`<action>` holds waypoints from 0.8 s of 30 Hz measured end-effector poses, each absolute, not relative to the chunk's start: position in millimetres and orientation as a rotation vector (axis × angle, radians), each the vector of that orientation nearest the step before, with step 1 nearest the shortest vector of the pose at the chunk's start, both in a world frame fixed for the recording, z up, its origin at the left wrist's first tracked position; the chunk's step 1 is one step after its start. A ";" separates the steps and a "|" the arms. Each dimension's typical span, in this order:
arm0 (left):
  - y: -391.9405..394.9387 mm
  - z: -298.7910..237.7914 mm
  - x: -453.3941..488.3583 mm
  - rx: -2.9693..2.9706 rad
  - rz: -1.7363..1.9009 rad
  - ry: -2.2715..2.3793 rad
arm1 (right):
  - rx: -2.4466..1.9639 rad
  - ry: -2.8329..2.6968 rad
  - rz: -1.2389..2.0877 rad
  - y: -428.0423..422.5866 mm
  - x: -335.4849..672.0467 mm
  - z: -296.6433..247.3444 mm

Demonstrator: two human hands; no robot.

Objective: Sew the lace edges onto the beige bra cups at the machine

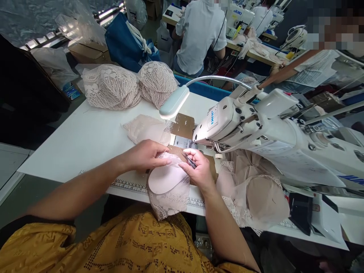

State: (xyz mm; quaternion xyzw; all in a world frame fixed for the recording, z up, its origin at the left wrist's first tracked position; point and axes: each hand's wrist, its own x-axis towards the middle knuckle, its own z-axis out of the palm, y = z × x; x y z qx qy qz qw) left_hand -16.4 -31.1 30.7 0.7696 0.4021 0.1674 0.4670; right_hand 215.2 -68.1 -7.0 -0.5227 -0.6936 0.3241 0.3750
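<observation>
A pale pink bra cup with lace edging [166, 179] lies over the table's front edge, its lower lace hanging toward my lap. My left hand [145, 154] is closed on its upper lace edge, thumb in front. Small dark thread snips [190, 161] sit in my right hand [201, 168], whose thumb meets the right end of the same edge. Whether the snips' blades touch the lace is hard to make out. Just beyond my hands is the needle area of a white sewing machine [227, 117]. A sheer beige fabric piece [148, 129] rests behind my left hand.
Stacked lace cups [113, 86] stand at the table's back left. A lamp [174, 102] hangs over the work area on a bendable neck. More bra pieces [256, 197] and a dark phone [300, 212] lie at the right. Another person [200, 34] sits ahead.
</observation>
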 end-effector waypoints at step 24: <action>24.3 9.1 -28.9 1.843 0.507 0.924 | -1.471 -1.966 0.985 -67.6 227.2 15.7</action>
